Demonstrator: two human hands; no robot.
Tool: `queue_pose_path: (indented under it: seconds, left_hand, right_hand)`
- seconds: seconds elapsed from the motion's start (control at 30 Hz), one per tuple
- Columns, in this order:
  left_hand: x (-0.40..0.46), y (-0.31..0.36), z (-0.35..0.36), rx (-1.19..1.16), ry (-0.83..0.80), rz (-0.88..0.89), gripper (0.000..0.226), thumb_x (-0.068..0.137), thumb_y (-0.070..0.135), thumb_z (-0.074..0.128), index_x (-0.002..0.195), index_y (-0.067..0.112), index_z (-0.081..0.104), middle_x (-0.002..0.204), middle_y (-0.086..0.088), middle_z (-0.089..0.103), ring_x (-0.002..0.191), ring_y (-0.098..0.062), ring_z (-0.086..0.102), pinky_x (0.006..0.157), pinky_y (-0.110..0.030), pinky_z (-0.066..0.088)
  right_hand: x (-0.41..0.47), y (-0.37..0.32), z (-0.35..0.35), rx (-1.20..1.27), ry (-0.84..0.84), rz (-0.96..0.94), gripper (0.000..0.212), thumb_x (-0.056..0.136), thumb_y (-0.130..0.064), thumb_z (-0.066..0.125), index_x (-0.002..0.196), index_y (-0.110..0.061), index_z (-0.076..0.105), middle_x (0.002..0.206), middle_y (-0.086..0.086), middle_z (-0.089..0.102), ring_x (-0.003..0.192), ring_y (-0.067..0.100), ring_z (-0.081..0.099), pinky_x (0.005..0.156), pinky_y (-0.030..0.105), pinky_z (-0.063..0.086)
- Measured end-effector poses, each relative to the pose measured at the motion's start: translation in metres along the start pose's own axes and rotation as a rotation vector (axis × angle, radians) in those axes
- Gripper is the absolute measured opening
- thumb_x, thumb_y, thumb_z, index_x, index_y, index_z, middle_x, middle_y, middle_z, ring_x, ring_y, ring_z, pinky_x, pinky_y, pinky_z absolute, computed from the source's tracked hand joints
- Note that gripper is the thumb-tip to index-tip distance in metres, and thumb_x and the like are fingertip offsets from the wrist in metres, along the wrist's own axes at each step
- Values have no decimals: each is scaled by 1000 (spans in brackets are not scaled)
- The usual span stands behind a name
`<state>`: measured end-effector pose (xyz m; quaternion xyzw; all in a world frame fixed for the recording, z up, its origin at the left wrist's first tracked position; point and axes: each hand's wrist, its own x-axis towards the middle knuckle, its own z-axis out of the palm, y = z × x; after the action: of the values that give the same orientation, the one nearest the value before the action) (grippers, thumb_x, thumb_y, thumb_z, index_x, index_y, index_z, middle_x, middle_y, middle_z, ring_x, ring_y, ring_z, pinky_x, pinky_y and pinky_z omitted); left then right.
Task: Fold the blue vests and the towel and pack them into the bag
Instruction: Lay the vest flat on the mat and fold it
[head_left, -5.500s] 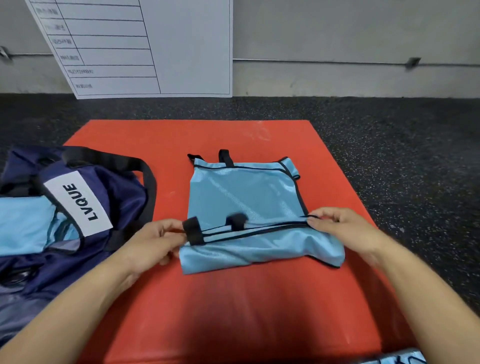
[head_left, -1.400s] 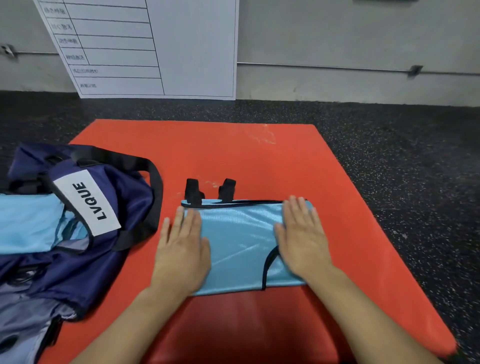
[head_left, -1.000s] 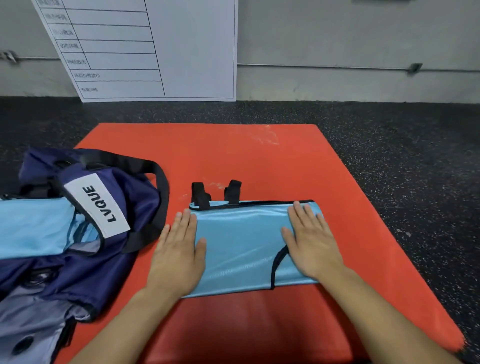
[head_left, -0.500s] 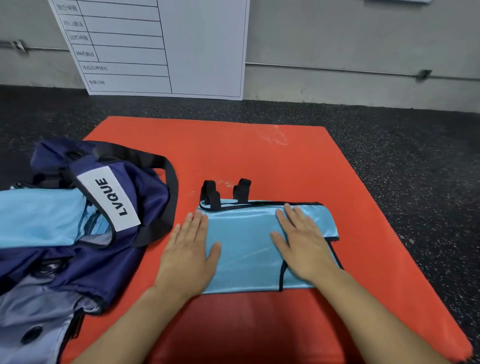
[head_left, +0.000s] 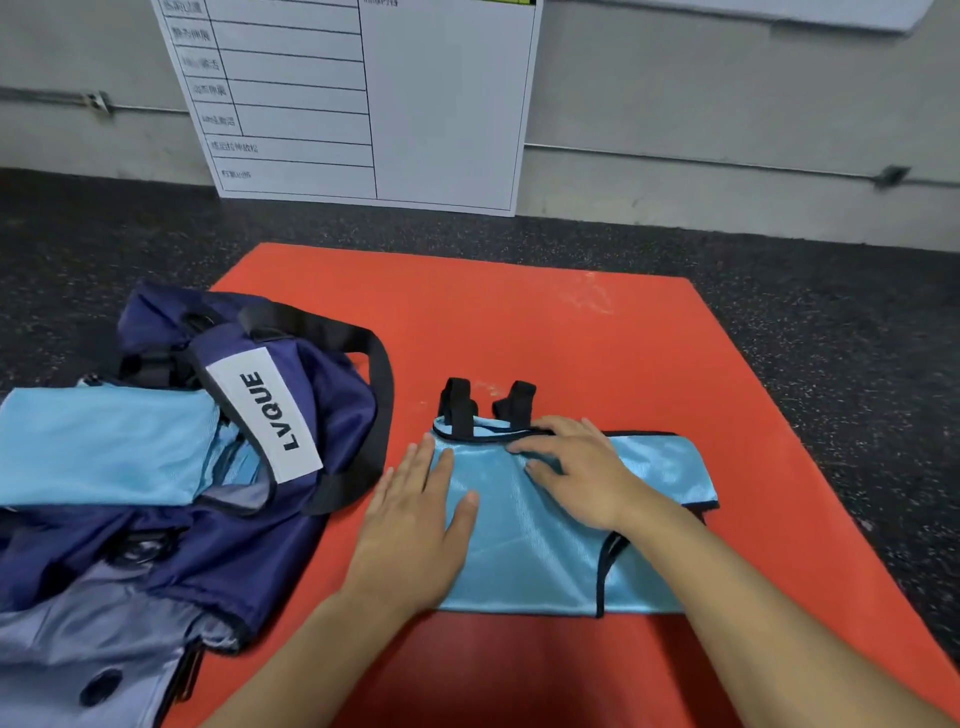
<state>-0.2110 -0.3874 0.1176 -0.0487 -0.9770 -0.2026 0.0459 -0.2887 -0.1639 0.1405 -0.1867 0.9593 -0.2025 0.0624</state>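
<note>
Since half a second ago our right hand (head_left: 582, 475) has slid leftward across the folded blue vest (head_left: 545, 525), from its right half to the far edge near the straps, leaving the right end of the vest uncovered. Our left hand (head_left: 415, 525) has stayed where it was.

We count two hands. The left lies flat, fingers straight and close together, pressing the vest's left end, with its outer fingers over the edge onto the mat. The right rests on the vest with its fingers slightly bent at the black trim of the far edge; we cannot tell whether they pinch the trim or only press it.

We count two blue vests. One lies folded into a wide band on the orange mat (head_left: 597, 338), with two black strap loops (head_left: 460, 402) sticking out past its far edge. The second blue vest (head_left: 98, 447) lies folded in the mouth of the one navy bag (head_left: 322, 395), which sits at the mat's left edge, partly on the floor. The bag has a black shoulder strap (head_left: 374, 374) and a white label (head_left: 265, 413) reading LVQUE.

The mat lies on a dark speckled floor (head_left: 831, 312). Behind it runs a grey wall (head_left: 701, 93), and one white board (head_left: 363, 98) ruled into a table leans against it.
</note>
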Motion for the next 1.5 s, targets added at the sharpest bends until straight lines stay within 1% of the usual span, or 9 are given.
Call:
queue_pose_path:
  seconds: [0.17,0.3,0.43,0.6,0.83,0.97,1.3,1.4,1.5]
  left_hand:
    - [6,0,-3,3,-1,14,92,83,68,-2,161,25,20,170,4,-1,156,-10,-4,119,-25,-7]
    - [5,0,-1,15,-42,50,92,82,67,-5,162,25,13,170,7,-4,152,-3,-14,121,-26,-11]
    - [3,4,5,34,-64,73,90,83,66,-7,162,26,9,169,9,-5,151,-2,-18,122,-27,-14]
    - [-2,10,7,38,-87,157,86,86,65,-5,163,28,10,170,9,2,153,-3,-13,123,-29,-13]
    - [-7,34,15,-46,-66,271,74,95,64,10,161,31,20,168,9,16,154,-3,-4,124,-27,-7]
    - [-10,48,14,-43,-38,302,72,96,62,14,160,31,23,168,8,13,156,-7,1,127,-32,2]
    - [-41,55,14,44,-89,580,63,104,57,28,158,26,32,166,7,22,155,-7,6,124,-33,3]
    - [-56,60,15,52,-134,607,64,104,57,27,160,25,26,168,7,14,155,-5,0,124,-32,1]
    - [-74,68,19,48,-221,648,68,104,60,18,162,24,18,169,8,5,154,-2,-8,124,-32,-2]
  right_hand:
    - [5,17,-7,-139,91,206,50,101,-39,50,151,-35,45,156,-1,38,143,25,35,120,40,24]
    - [-3,33,-21,-163,123,503,55,103,-46,43,156,-36,34,164,5,28,149,28,26,117,46,26]
    - [-24,55,-35,-86,123,544,53,102,-54,44,154,-46,35,161,2,34,148,28,31,117,50,28]
    - [-70,67,-40,-142,99,471,47,101,-42,52,147,-43,48,145,-3,50,136,24,44,109,43,42]
    - [-126,59,-34,-206,156,371,43,100,-22,56,141,-34,58,138,-2,57,125,25,51,104,35,44]
    - [-147,55,-31,-158,144,331,45,97,-16,57,139,-32,60,130,-5,60,118,24,54,99,32,43]
    - [-202,16,-18,-74,45,160,53,99,-50,53,149,-34,48,135,-17,51,128,8,50,105,20,35]
    - [-213,12,-12,-276,149,57,60,95,-64,46,148,-37,48,154,-10,41,142,14,38,116,31,33]
    - [-216,10,-6,-287,91,-93,68,99,-69,37,158,-35,34,170,-11,13,156,8,7,126,35,9]
